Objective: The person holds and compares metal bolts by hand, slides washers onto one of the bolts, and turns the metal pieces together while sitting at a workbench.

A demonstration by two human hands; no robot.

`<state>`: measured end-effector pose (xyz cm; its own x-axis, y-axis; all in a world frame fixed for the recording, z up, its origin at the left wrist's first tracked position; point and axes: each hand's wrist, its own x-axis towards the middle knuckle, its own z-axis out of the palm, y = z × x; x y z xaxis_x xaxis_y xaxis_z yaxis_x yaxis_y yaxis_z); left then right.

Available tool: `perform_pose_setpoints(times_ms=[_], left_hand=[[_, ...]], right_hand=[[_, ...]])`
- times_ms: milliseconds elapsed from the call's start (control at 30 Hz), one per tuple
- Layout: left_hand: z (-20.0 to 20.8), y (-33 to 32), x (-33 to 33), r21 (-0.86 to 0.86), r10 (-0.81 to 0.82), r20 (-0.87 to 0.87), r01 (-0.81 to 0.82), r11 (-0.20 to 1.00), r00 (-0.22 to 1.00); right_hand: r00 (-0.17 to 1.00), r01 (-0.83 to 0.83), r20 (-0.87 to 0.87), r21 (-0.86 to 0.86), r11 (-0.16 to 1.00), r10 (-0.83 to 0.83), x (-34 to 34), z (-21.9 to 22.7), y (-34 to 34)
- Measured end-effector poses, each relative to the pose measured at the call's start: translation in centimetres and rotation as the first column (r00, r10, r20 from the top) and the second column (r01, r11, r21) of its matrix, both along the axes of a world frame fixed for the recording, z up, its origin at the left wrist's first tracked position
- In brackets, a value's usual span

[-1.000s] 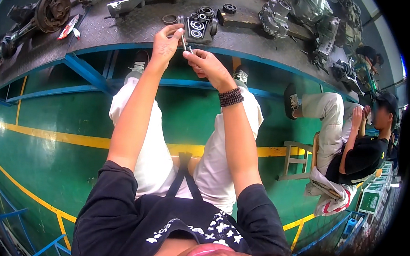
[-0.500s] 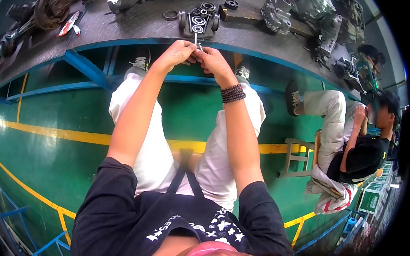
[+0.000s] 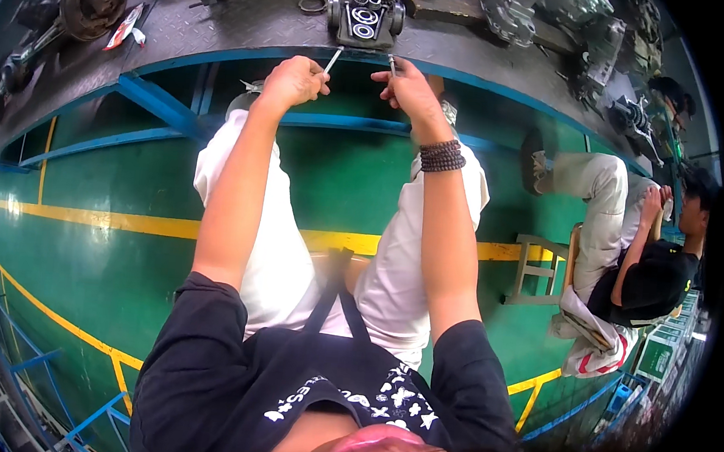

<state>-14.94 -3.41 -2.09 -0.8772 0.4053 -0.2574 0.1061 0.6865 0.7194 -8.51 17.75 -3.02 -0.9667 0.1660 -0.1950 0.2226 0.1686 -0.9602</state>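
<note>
In my left hand [image 3: 297, 82] is a thin pale rod [image 3: 334, 59], its tip slanting up toward the bench edge. My right hand [image 3: 412, 92] is closed around a small slim metal piece [image 3: 393, 63], too small to name. The hands are apart, both just off the bench's near edge. Straight ahead of them a dark metal block [image 3: 364, 42] carries several bearing rings [image 3: 365, 17]. A loose ring [image 3: 312, 4] lies to its left.
On the steel bench [image 3: 241, 30] stand a rusty axle hub [image 3: 94, 5] at left and metal housings [image 3: 509, 13] at right. A blue frame rail [image 3: 154, 106] runs beneath. A seated person [image 3: 649, 270] is at the right beside a stool [image 3: 537, 269].
My hands were together at the bench edge and have moved apart, the left one leftward with the rod, the right one rightward. The whole view has shifted a little.
</note>
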Motion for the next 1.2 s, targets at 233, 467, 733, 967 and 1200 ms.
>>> perform_pose_setpoints(times_ms=[233, 467, 733, 967, 1200], left_hand=[[-0.1, -0.2, 0.0, 0.003, 0.084, 0.003, -0.084, 0.996, 0.996], [-0.5, 0.7, -0.4, 0.135, 0.072, -0.016, -0.069, 0.988, 0.997], [-1.0, 1.1, -0.3, 0.246, 0.094, 0.071, -0.109, 0.963, 0.993], [-0.5, 0.9, 0.0, 0.326, 0.091, 0.091, -0.116, 0.938, 0.992], [0.0, 0.0, -0.4, 0.356, 0.085, 0.105, -0.117, 0.927, 0.991]], right_hand=[[0.994, -0.066, -0.103, -0.26, 0.963, 0.041, 0.1, -0.5, -0.3], [0.995, -0.024, -0.102, -0.265, 0.964, -0.003, -0.2, -0.3, -0.8], [0.999, 0.043, -0.004, -0.263, 0.964, -0.045, -0.5, -0.5, -2.0], [0.994, 0.062, -0.072, -0.234, 0.97, -0.081, -1.7, -2.4, -1.2], [0.979, 0.149, -0.125, -0.083, 0.985, -0.159, -3.3, -3.1, -2.0]])
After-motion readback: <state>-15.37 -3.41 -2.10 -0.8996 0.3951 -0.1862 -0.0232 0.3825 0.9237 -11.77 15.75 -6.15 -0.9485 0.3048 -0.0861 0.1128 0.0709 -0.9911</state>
